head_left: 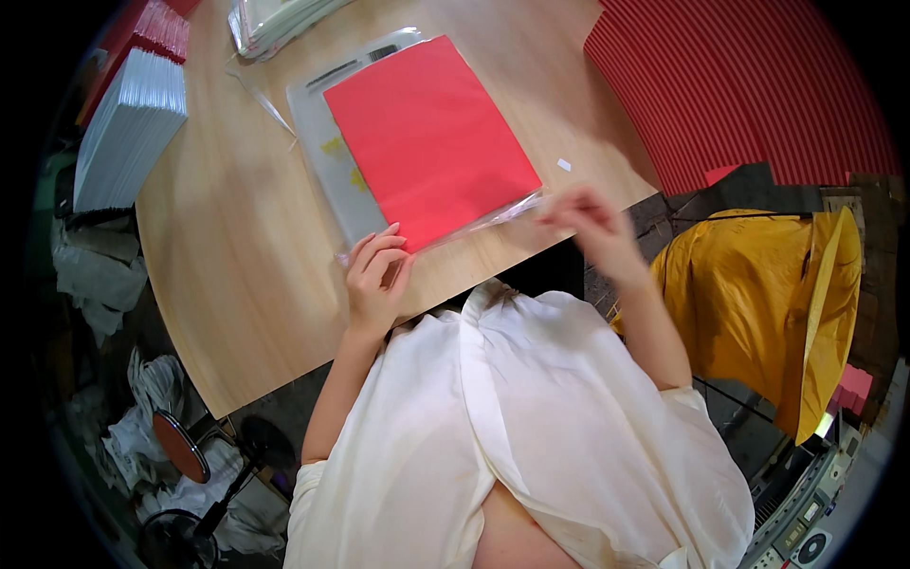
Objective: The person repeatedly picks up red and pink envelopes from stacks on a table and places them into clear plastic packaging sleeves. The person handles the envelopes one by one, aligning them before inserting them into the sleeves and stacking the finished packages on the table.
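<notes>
A flat red rectangle (431, 142), like a sheet or folder, lies tilted on the table. Clear plastic film (502, 214) shows along its near edge, like the mouth of a bag. Beneath it sits a translucent plastic pack (322, 156) with yellow marks and a barcode label. My left hand (376, 278) is at the red piece's near left corner, fingertips on top and thumb by the edge, pinching the film there. Just off the near right corner, my right hand (597, 232) is raised and smeared by motion; whether anything is in its fingers cannot be made out.
Stacked white-edged folded pieces (131, 128) stand at the far left. More plastic packs (275, 24) lie at the back, near a thin strip (263, 102). Red ridged stacks (739, 85) fill the far right. Yellow cloth (749, 294) hangs right; a fan-like device (180, 446) stands left.
</notes>
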